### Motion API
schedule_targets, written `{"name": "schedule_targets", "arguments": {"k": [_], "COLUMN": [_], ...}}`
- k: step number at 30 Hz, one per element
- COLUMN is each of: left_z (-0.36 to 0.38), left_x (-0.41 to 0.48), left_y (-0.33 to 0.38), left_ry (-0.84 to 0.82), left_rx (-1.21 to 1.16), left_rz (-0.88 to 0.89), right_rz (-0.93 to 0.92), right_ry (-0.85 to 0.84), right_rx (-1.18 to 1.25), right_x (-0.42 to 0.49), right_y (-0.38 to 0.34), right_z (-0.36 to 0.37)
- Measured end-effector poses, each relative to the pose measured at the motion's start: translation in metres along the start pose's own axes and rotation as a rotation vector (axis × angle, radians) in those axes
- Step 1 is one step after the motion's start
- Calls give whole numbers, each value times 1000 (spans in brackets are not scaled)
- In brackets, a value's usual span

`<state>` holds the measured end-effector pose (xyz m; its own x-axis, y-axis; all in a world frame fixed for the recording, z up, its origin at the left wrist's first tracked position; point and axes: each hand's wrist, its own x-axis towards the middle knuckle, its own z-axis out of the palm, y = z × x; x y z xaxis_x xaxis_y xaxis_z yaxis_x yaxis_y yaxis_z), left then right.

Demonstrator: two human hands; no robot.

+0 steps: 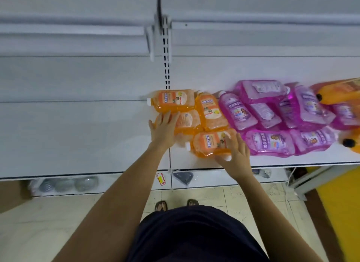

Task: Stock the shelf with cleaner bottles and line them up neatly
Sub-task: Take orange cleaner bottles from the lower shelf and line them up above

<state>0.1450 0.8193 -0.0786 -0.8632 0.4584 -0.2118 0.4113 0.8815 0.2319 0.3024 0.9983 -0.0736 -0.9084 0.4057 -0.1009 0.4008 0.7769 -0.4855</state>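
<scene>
Several orange cleaner bottles lie on their sides on the white shelf (78, 137). My left hand (162, 128) rests with fingers spread on the middle orange bottle (188, 121), just below the back orange bottle (173, 100). My right hand (234, 154) lies on the right end of the front orange bottle (208, 142), fingers apart, thumb along its near edge. Another orange bottle (211, 110) lies lengthwise between them and the purple ones. Several purple cleaner bottles (269, 142) lie jumbled to the right.
Two orange bottles with black caps (331, 95) poke in at the far right. An upper shelf (78, 33) overhangs at the back. Below the shelf edge are wrapped goods (66, 184) and a fallen price tag (161, 179). My sandalled feet stand on the tiled floor (233, 195).
</scene>
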Motion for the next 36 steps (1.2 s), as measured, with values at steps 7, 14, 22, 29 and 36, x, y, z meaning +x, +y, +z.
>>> {"name": "schedule_targets", "arguments": {"k": [7, 14, 22, 29, 36], "left_z": [-2, -16, 3, 6, 17], "left_x": [-32, -37, -22, -67, -115], "left_y": [-40, -63, -42, -58, -64], "left_ry": [178, 249, 48, 239, 313], "left_rx": [71, -116, -79, -128, 29], "left_rz": [-110, -333, -320, 122, 18], "right_rz": [-32, -16, 3, 128, 197], "right_ry": [76, 57, 66, 176, 149], "right_rx": [-41, 22, -19, -4, 6], "right_x": [-23, -23, -15, -10, -18], "right_y": [-18, -43, -45, -70, -89], "right_z": [14, 24, 34, 48, 59]}}
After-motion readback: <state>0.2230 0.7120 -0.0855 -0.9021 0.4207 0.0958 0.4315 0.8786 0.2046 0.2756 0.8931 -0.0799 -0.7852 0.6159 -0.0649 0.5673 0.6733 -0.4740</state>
